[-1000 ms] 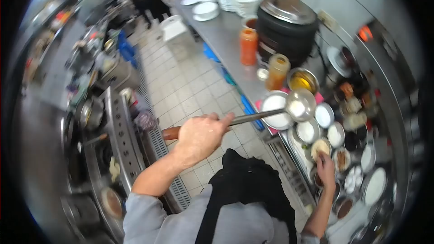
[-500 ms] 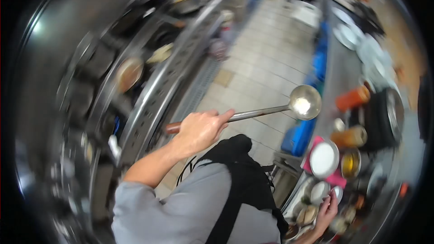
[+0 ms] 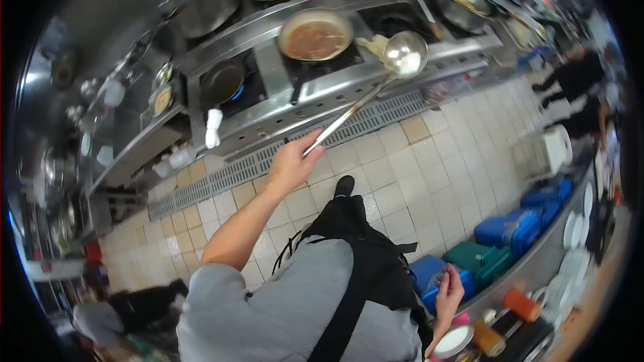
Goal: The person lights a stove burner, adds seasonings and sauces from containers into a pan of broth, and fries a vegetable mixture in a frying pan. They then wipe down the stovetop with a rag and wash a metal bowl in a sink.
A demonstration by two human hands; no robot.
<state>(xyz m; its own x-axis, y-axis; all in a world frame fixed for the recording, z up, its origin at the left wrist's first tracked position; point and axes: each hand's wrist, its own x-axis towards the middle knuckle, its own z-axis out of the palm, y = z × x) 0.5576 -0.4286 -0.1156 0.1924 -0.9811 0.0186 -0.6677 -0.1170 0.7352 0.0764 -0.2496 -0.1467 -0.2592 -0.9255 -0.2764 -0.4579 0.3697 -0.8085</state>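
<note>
- Between the stove (image 3: pixel 349 77) ahead of the left hand (image 3: pixel 294 161) and the surface (image 3: pixel 537 265) by the right hand (image 3: pixel 448 289) runs a tiled floor (image 3: pixel 402 181), bare across its width except for the person's own shoe below the left hand.
- A floor grate (image 3: pixel 235 171) lines the foot of the stove, passing just under the left hand.
- Blue and green crates (image 3: pixel 510 231) sit under the edge of the surface, just past the right hand, narrowing the aisle there.
- Another person in dark clothes (image 3: pixel 577 87) stands far off to the right, well apart from both hands.
- The left hand is closed around the handle of a long metal ladle (image 3: pixel 402 53), forefinger laid along the shaft. The ladle reaches up and away from that hand, its bowl hanging over the stove's front edge, just beside a pan (image 3: pixel 315 35) of brown liquid. Something pale sits in the bowl; what it is cannot be made out.
- A smaller dark pan (image 3: pixel 221 82) sits on a lit burner ahead and left of the left hand.
- The right hand hangs low beside the body, fingers loosely curled, near the edge of the surface; whether it holds anything cannot be told.
- Orange-lidded bottles (image 3: pixel 520 303) and white dishes (image 3: pixel 453 342) lie just beyond the right hand, partly cut off by the frame's rim.
- The lens bends and darkens the edges, so the shelves far left of the left hand are blurred.
</note>
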